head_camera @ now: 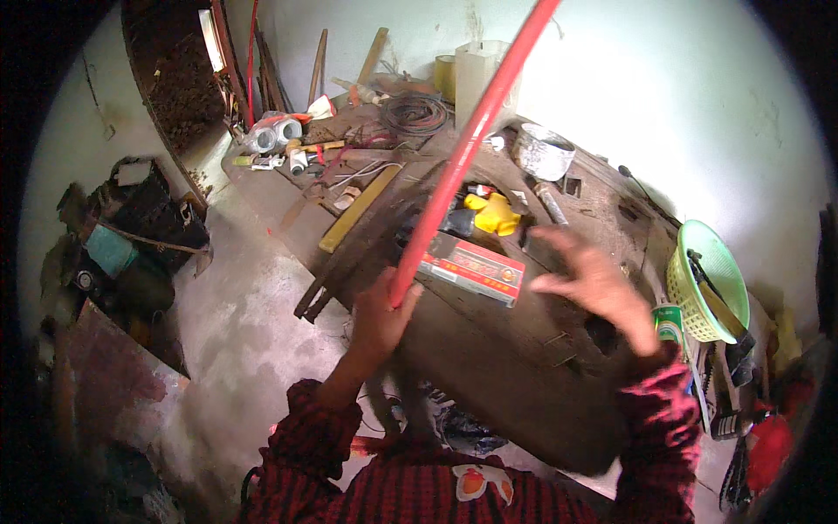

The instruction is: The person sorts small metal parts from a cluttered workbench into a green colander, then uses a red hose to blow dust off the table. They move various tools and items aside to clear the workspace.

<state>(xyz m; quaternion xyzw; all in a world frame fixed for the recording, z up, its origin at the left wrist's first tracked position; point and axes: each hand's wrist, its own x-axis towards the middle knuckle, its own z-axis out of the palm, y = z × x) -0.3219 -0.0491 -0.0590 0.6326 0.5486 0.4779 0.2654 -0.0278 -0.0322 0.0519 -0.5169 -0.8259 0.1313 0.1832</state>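
Note:
My left hand (382, 314) grips the lower end of a long red pole (468, 147), which slants up and right past the top of the view. Slightly blurred, my right hand (592, 278) is held over the workbench with thumb and fingers apart and nothing between them. Between the hands lies a red and white cardboard box (481, 270) bearing writing. Behind the box are a yellow plastic object (496, 215) and a dark grey one beside it.
The wooden workbench (510, 393) carries a yellow wooden strip (360, 209), coiled cable (414, 114), a stained white container (543, 152) and a hammer (321, 147). At right stand a green plastic basket (692, 295) and a green can (668, 323). A black bag (144, 203) is at left.

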